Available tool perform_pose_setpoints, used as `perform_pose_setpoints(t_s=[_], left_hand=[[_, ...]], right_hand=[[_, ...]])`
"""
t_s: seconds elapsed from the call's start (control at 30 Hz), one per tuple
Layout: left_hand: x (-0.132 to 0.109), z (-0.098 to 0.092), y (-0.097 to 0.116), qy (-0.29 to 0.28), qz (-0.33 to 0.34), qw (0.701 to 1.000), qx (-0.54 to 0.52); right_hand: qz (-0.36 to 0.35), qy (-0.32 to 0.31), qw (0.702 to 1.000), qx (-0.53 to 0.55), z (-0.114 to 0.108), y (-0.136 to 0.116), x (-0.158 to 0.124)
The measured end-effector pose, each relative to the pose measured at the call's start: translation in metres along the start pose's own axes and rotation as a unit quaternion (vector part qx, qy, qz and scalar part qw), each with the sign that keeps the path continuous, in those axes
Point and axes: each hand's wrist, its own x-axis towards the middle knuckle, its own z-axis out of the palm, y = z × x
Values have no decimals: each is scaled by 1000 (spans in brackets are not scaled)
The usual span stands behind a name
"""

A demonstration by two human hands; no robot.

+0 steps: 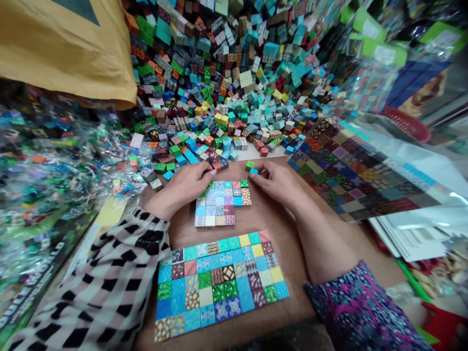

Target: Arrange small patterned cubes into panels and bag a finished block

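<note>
My left hand (183, 187) rests on the brown board (278, 234) with its fingers curled together at the top left corner of a small grid of patterned cubes (219, 204). What its fingertips pinch is hidden. My right hand (278, 183) lies at the grid's top right corner, its fingertips pinched on a small blue cube (253, 171), with a green cube (249, 165) just behind it. Nearer to me lies a larger flat grid of cubes (219, 282), touched by neither hand.
A huge loose pile of coloured cubes (234, 78) fills the space behind the board. A packed sheet of cubes in clear plastic (351, 165) lies to the right, above papers (413, 239). Plastic bags of pieces (54, 165) and a printed box (36, 278) crowd the left.
</note>
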Motion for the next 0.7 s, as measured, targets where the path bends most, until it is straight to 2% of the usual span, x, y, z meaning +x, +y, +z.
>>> perform_pose_setpoints(t_s=[0.5, 0.7], left_hand=[[0, 0, 0, -4, -4, 1000, 5], [1, 0, 0, -1, -3, 1000, 7]], right_hand=[[16, 31, 999, -9, 1, -1, 1], [19, 10, 1000, -14, -2, -3, 1]])
